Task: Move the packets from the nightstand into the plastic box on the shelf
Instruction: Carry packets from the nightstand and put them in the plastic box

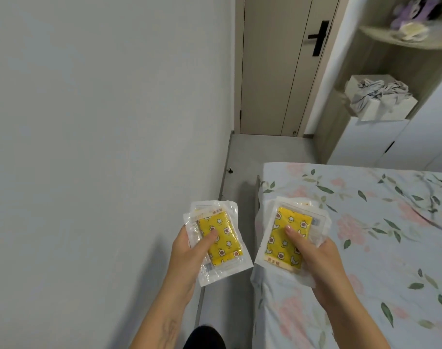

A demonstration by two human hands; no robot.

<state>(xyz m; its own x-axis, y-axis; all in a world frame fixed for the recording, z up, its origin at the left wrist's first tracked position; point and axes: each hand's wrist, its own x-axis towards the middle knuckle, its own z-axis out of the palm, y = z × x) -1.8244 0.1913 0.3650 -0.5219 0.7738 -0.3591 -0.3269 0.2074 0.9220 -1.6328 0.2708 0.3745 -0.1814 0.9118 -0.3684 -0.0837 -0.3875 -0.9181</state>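
My left hand (189, 250) grips a small stack of clear plastic packets (223, 235) with yellow star-and-flower printed contents, thumb pressed on top. My right hand (315, 258) holds a second stack of the same packets (287, 238), thumb on the top one. Both stacks are held in the air in front of me, the left over the floor gap beside the wall, the right over the bed's corner. On the corner shelf at the upper right sits a whitish box (373, 107) with crumpled grey cloth in it. The nightstand is out of view.
A bed with a floral sheet (365, 235) fills the lower right. A narrow floor strip (262, 152) runs between the wall and the bed toward a closed door (277, 71). A purple plush toy (413, 11) sits on the upper shelf. White cabinets (391, 144) stand below the shelves.
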